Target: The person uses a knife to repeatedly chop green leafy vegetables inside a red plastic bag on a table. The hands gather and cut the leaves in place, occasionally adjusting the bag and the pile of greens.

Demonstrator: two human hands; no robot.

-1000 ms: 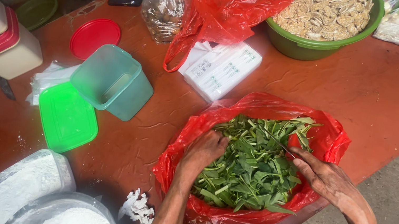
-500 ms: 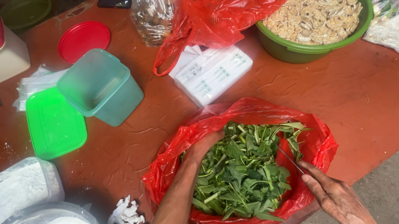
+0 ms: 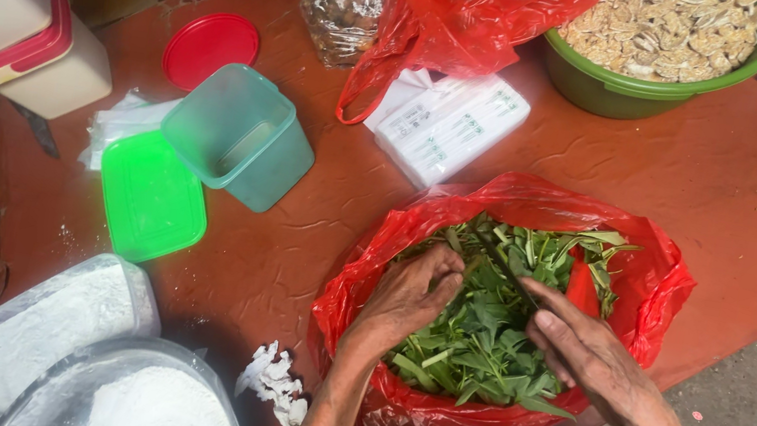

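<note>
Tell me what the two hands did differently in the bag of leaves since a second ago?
The left hand slid from the near-left edge of the leaves deeper toward the middle, its fingers curling into them. The right hand came in from the bag's right rim and now lies flat over the greens. The red bag, teal tub and green lid stayed as they were.

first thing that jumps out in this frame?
The open red plastic bag heaped with green leafy stems at the near table edge, with the left hand buried in the leaves and the right hand laid over them, a thin dark stem at its fingertips. Behind it, a green plastic bowl of pale dried pieces at the far edge; to the left, an open teal plastic box beside its bright green lid.
</note>
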